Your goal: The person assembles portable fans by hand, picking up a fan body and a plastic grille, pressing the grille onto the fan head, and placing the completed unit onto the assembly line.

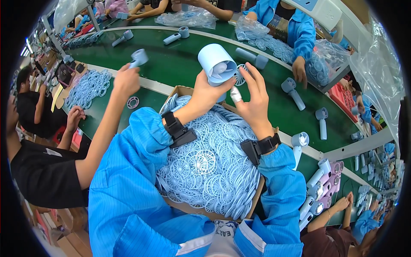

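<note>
In my left hand (204, 95) is a light blue handheld fan (214, 60), its round head tilted so the open front and the blades inside show. My right hand (254, 100) is just to its right, with a whitish cover on the thumb tip. A round spoked fan grille (241, 75) is at those fingers, close to the fan head; the exact grip is partly hidden. Beneath both wrists, a cardboard box (261, 188) is heaped with pale blue grilles (205, 162).
A green conveyor (171, 60) carries several fans beyond the box. At left, a co-worker's hand (128, 79) holds a blurred fan near a grille pile (89, 88). Blue and pink fans (321, 186) are stacked at right. Across the belt another person's hand (299, 70) hangs down.
</note>
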{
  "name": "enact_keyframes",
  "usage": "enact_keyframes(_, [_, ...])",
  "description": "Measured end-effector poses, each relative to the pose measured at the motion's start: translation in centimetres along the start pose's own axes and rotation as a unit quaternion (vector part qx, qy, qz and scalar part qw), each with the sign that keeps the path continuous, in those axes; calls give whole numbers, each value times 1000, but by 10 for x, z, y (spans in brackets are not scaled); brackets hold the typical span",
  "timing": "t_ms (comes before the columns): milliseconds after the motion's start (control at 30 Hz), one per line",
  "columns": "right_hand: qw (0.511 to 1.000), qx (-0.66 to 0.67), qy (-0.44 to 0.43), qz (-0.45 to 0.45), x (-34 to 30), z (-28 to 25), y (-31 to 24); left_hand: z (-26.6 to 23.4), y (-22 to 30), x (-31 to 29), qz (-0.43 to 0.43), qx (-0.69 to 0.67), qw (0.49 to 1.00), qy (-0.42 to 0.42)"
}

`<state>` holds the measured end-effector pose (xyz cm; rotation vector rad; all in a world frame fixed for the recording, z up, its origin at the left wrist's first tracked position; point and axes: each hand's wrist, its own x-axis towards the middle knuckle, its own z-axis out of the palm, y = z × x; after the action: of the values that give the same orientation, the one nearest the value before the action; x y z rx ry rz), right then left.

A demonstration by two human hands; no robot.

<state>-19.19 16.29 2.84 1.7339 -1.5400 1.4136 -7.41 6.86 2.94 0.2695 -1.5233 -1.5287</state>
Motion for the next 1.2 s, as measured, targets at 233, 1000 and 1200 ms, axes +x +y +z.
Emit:
enact_keyframes(233, [1000, -12, 15, 21, -3, 4, 3, -4, -3, 3, -27, 30, 999, -30])
enact_keyframes(1000, [998, -53, 1, 24, -3, 4, 3, -5, -1, 7, -75, 171, 968, -170])
enact_keyframes(1200, [998, -56, -6, 34, -4, 5, 2, -2, 5, 4, -106, 175, 966, -155])
